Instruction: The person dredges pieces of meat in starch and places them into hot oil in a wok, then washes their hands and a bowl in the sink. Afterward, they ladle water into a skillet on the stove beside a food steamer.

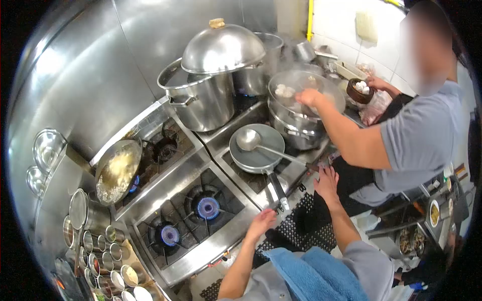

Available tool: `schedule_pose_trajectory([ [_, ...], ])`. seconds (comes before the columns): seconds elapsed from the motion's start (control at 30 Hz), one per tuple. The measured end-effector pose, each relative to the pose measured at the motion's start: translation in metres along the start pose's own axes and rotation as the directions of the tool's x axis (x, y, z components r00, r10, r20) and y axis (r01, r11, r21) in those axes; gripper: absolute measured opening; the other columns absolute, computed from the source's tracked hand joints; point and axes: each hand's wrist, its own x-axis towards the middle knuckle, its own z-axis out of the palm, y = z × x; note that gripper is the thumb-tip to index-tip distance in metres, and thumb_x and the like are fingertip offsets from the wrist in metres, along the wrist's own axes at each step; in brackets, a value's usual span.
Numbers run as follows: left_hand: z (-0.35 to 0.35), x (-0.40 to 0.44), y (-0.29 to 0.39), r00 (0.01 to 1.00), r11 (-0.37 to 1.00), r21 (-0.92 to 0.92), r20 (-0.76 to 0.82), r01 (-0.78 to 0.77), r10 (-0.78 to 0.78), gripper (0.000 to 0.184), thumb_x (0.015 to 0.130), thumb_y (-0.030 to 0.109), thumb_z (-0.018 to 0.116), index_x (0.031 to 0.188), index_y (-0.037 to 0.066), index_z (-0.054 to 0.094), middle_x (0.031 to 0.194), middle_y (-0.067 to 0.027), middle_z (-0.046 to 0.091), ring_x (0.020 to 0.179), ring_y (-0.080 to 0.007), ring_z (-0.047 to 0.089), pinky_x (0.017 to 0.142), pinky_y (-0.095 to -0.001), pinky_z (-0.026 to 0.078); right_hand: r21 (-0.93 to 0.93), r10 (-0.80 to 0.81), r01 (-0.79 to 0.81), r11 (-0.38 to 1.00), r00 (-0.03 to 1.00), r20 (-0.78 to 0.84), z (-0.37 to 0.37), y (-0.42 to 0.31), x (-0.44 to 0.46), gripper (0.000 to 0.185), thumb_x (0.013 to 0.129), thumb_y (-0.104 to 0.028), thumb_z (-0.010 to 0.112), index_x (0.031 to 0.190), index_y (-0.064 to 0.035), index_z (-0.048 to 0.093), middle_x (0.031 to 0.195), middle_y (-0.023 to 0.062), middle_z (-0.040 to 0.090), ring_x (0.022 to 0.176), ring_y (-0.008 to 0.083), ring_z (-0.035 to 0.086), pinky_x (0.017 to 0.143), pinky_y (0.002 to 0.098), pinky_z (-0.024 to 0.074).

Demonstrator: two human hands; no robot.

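Note:
My left hand (261, 223) is beside the end of the black handle of a grey frying pan (241, 155); its fingers are curled, and whether they grip the handle is hard to tell. My right hand (327, 182) is closed around the dark handle end of a long metal ladle (248, 140). The ladle's bowl rests over the grey pan, which stands on a burner. Left of my hands, two blue flames burn on bare burners (207, 208).
A wok with bubbling oil (118, 173) sits at the left. Large steel pots (201, 103) stand behind. On the right, a co-worker (422, 125) reaches into a steaming pot (301, 131) and holds a bamboo steamer (359, 93). Seasoning containers (105, 261) fill the lower left.

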Motion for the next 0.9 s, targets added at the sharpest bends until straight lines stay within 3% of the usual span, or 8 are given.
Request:
schedule_pose_trajectory([
  [0.17,0.047,0.045,0.014,0.998,0.967,-0.249,0.014,0.062,-0.060,0.035,0.092,0.033,0.055,0.110,0.003,0.051,0.101,-0.0073,0.061,0.091,-0.0163,0.061,0.078,-0.0286,0.050,0.189,-0.043,-0.055,0.980,0.879,0.476,0.003,0.015,0.035,0.052,0.076,-0.023,0.067,0.123,-0.0060,0.052,0.088,0.0152,0.064,0.079,0.0301,0.064,0.068,0.0400,0.0514],
  [0.2,0.054,0.055,0.022,0.997,0.950,-0.304,0.010,0.074,-0.075,0.033,0.092,0.033,0.056,0.105,0.003,0.051,0.096,-0.0076,0.062,0.087,-0.0163,0.062,0.074,-0.0290,0.051,0.446,-0.178,-0.076,0.892,0.848,0.499,0.023,0.024,0.037,0.050,0.079,-0.023,0.067,0.123,-0.0043,0.052,0.065,0.0102,0.061,0.052,0.0223,0.061,0.050,0.0338,0.0500],
  [0.3,0.060,0.082,0.046,0.990,0.871,-0.476,-0.006,0.120,-0.139,0.021,0.089,0.022,0.059,0.090,0.004,0.051,0.074,-0.0080,0.060,0.062,-0.0163,0.060,0.052,-0.0303,0.050,0.556,-0.237,-0.615,0.559,0.524,0.818,0.003,-0.012,0.040,0.045,0.081,-0.020,0.065,0.119,-0.0008,0.052,0.063,0.0073,0.058,0.047,0.0164,0.057,0.043,0.0295,0.0462],
  [0.4,0.060,0.110,0.042,0.988,0.990,-0.131,-0.153,-0.053,0.033,0.013,0.082,0.012,0.058,0.083,0.003,0.048,0.060,-0.0067,0.055,0.044,-0.0160,0.051,0.040,-0.0308,0.043,0.574,-0.401,-0.807,0.135,0.485,0.777,0.032,-0.021,0.037,0.033,0.082,-0.011,0.061,0.111,0.0031,0.054,0.063,0.0028,0.053,0.047,0.0124,0.050,0.043,0.0258,0.0394],
  [0.43,0.066,0.105,0.045,0.944,0.990,-0.102,-0.324,-0.100,0.062,0.010,0.076,0.006,0.055,0.082,0.003,0.047,0.054,-0.0051,0.050,0.039,-0.0143,0.046,0.036,-0.0300,0.038,0.603,-0.406,-0.789,0.116,0.516,0.754,0.045,-0.020,0.034,0.029,0.082,-0.009,0.059,0.108,0.0024,0.055,0.063,0.0018,0.052,0.047,0.0112,0.049,0.044,0.0250,0.0388],
  [0.53,0.044,0.079,0.058,0.943,0.999,0.040,-0.331,-0.018,0.030,0.011,0.078,0.004,0.056,0.082,0.004,0.046,0.053,-0.0031,0.048,0.039,-0.0129,0.045,0.036,-0.0276,0.037,0.738,-0.371,-0.589,0.328,0.639,0.674,0.022,-0.027,0.022,0.020,0.082,-0.004,0.055,0.101,0.0004,0.057,0.063,-0.0013,0.050,0.048,0.0076,0.047,0.045,0.0227,0.0371],
  [0.63,0.043,0.016,0.086,0.948,0.996,0.011,-0.304,-0.093,0.092,0.012,0.079,0.004,0.057,0.084,0.004,0.045,0.053,-0.0019,0.047,0.040,-0.0116,0.045,0.036,-0.0264,0.037,0.751,-0.383,-0.597,0.281,0.648,0.658,-0.023,-0.020,0.004,0.026,0.081,0.000,0.057,0.107,0.0009,0.057,0.063,-0.0025,0.050,0.047,0.0062,0.047,0.044,0.0220,0.0380],
  [0.9,0.014,-0.113,0.049,0.826,0.999,0.028,-0.562,-0.033,0.043,0.012,0.076,0.000,0.054,0.083,0.002,0.045,0.053,-0.0048,0.048,0.036,-0.0136,0.045,0.035,-0.0275,0.038,0.703,-0.608,-0.632,0.326,0.430,0.668,-0.035,-0.037,-0.054,0.020,0.087,-0.006,0.056,0.106,0.0001,0.053,0.067,-0.0005,0.052,0.051,0.0050,0.048,0.047,0.0227,0.0398],
])
